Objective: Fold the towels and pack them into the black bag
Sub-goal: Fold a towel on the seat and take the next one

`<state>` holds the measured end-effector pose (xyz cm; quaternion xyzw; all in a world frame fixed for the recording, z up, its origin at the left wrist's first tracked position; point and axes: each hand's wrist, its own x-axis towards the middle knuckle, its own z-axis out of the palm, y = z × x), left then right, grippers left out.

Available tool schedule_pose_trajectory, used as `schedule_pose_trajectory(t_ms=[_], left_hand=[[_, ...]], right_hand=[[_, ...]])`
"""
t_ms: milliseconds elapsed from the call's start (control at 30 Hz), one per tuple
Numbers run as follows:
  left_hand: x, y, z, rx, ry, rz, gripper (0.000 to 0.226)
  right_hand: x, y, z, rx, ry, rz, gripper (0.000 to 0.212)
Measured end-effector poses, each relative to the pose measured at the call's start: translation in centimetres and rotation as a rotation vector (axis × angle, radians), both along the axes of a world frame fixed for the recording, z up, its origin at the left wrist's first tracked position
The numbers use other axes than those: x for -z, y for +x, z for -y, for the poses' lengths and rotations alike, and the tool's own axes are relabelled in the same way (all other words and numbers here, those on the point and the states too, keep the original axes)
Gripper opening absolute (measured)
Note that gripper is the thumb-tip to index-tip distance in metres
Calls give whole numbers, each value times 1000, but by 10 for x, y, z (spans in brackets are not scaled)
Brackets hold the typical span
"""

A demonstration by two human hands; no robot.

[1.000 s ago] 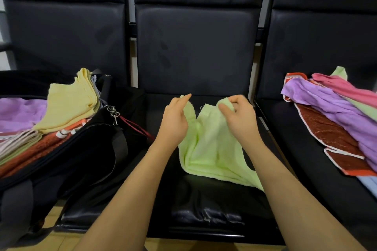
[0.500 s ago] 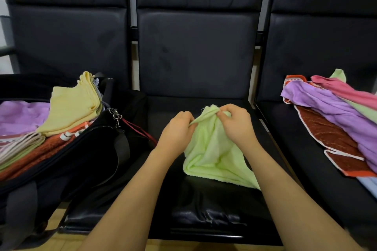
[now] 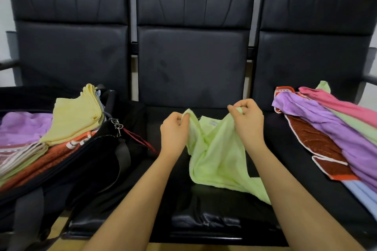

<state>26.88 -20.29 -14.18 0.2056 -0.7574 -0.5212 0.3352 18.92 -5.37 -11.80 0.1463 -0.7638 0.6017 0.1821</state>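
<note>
On the middle seat, nearest the viewer, a light green towel is shown with its lower part resting on the cushion and its upper edge lifted. One part of that edge is pinched by the left hand, another by the right hand; both hands are closed on the cloth and are held a little apart, so that the fabric sags between them. The towel is judged to be light, soft and limp: no shape is kept unless it is held, and it is best taken at its corners and drawn taut before a fold is laid. Bare cushion is available around the towel for spreading it; the front edge of the seat lies close, and an overhanging hem may slip off. To the left, the black bag is seen open, with folded towels stacked in it. To the right, an unfolded pile is heaped on the next seat. Behind, the seat backs bound the working room.
</note>
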Motion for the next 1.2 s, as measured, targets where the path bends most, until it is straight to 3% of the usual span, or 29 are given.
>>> schedule_pose_trajectory(t_ms=[200,500,700,833,967,1100,1200], left_hand=[[-61,-7,9,-74,-26,-68,30],[-148,-10,29,-106,-85,-146,37],[-187,-3,39,-13,-147,-175,7],[-194,5,45,-76,-123,-200,15],[-190,15,49,-139,-77,-210,7],[-188,23,50,-152,-88,-216,31],[-187,24,55,-126,-224,-198,49]], right_hand=[[-45,4,-6,60,-113,-61,6],[-114,4,-16,193,-156,-150,28],[-145,6,-25,218,-119,-233,21],[-153,3,-33,279,-4,-230,24],[-160,7,-34,321,-81,-262,23],[-164,6,-35,314,-85,-228,28],[-168,3,-37,307,-101,-202,31]])
